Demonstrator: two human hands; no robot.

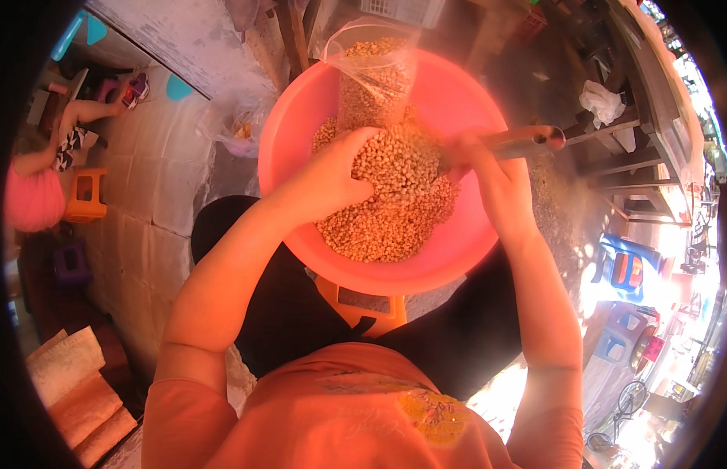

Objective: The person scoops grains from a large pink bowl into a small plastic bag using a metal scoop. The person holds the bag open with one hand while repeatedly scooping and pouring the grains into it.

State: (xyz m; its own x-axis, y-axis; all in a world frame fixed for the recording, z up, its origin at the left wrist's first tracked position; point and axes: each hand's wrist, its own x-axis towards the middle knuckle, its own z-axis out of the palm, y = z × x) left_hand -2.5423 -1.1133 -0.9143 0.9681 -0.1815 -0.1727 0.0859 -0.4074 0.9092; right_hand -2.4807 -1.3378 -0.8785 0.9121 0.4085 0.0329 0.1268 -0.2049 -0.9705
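Observation:
A large pink plastic basin (393,275) stands in front of my knees. Loose tan kernels or beans (381,234) are heaped inside it. At the far side of the basin, a clear plastic bag (375,88) stands upright, partly filled with similar kernels. My left hand (334,176) rests over the heap just below the bag, thumb and fingers spread; some fingertips are hidden. My right hand (492,176) grips a tool by its metal handle (522,142), which has a hole in its outer end. The tool's working end is blurred and hidden near the kernels.
An orange plastic stool (363,305) shows below the basin. Crumpled clear plastic (240,129) lies left of it. A wooden table (645,140) and blue stools (627,269) are at right. A person in pink (35,199) sits at far left, near another orange stool (88,196).

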